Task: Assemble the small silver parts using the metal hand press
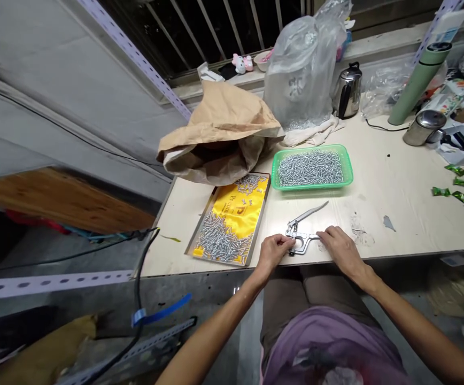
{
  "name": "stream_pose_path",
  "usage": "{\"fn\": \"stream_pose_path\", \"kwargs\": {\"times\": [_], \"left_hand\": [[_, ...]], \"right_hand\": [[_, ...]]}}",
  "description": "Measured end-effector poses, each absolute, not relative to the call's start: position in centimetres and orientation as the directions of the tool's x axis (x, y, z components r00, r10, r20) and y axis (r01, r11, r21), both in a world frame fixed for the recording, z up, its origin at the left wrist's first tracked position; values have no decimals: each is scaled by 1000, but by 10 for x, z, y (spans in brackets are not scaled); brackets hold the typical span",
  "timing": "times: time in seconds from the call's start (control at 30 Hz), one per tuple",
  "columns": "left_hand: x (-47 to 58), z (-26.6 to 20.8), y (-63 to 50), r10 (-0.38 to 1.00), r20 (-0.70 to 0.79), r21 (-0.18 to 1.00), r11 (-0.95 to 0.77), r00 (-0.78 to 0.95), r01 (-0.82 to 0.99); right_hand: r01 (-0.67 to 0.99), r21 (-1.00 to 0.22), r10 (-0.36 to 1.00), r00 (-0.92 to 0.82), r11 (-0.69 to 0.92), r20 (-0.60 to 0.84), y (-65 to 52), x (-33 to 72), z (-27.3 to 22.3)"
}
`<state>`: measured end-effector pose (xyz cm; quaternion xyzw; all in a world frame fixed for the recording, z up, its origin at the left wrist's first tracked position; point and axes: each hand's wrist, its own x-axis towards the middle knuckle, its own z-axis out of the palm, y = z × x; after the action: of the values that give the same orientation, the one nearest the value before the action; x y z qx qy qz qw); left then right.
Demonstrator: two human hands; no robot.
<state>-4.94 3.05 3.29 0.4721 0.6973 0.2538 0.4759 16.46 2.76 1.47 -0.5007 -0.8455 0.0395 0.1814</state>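
Metal hand pliers (304, 247), looking like snap-fastener pliers, lie near the table's front edge, with the upper handle spread away from the lower one. At their jaw end my left hand (272, 252) is closed in a pinch; anything between its fingertips is too small to make out. My right hand (342, 250) grips the end of the lower handle. Left of the pliers sits a shallow tray (258, 228) with a yellow lining and many small silvery metal parts (224, 243). Behind the pliers stands a green plastic basket (312, 188) filled with similar metal parts.
An open brown paper bag (226, 120) stands behind the tray. Farther back are a plastic bag (296, 69), a metal kettle (349, 91), a green bottle (418, 85) and a steel mug (422, 131). Several green wrapped sweets (462, 199) lie at the right.
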Motion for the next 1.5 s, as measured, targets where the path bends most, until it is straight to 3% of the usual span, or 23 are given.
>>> {"fn": "stream_pose_path", "kwargs": {"times": [0.4, 0.67, 0.97, 1.07, 1.27, 1.5], "left_hand": [[-49, 36, 36, 851, -513, 630, 464, -115, 623], [-53, 36, 39, 676, -734, 635, 645, 71, 425], [-48, 43, 38, 641, -767, 594, 684, 40, 424], [-46, 45, 39, 628, -778, 572, 699, 14, 428], [-45, 48, 39, 621, -784, 567, 708, 12, 420], [-47, 48, 37, 629, -777, 560, 696, -5, 449]], "right_hand": [[850, -264, 890, -427, 456, 161, 25, 163, 25], [857, -250, 892, -430, 451, 139, 25, 162, 27], [771, -374, 845, -531, 515, 68, 47, 177, 35], [767, -336, 824, -564, 547, 56, 68, 182, 39], [715, -318, 721, -682, 622, -124, 104, 179, 42], [693, -259, 682, -716, 672, -147, 108, 175, 49]]}}
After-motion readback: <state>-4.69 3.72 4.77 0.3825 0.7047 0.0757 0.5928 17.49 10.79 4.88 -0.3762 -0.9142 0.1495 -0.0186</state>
